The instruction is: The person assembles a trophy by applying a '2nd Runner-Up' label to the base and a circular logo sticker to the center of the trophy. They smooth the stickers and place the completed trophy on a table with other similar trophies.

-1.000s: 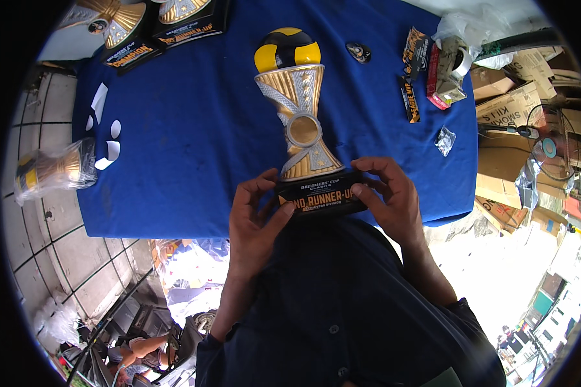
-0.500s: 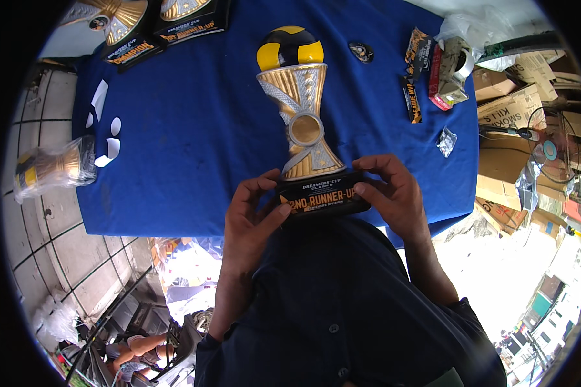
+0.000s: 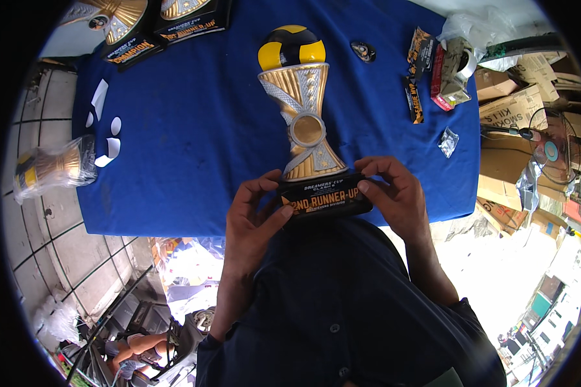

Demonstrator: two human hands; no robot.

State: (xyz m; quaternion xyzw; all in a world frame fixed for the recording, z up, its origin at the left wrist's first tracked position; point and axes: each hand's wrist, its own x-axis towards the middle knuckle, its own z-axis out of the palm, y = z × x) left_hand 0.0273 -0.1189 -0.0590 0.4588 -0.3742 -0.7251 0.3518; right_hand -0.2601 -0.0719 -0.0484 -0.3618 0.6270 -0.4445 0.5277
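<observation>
Thumbs point(image 3: 370, 189) have parted slightly; left hand point(image 3: 252, 216) and right hand point(image 3: 399, 205) grip a trophy point(image 3: 307, 129). Tape point(image 3: 468, 62) sits at two o'clock, wrapped cup point(image 3: 57, 169) at nine.

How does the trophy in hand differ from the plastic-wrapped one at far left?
The held trophy is bare; the wrapped trophy is covered in clear plastic. The left hand and right hand hold the held trophy's base; neither touches the wrapped trophy. The held trophy's ball points away from the person, the wrapped trophy's leftward. Both show yellow, black and gold.
</observation>
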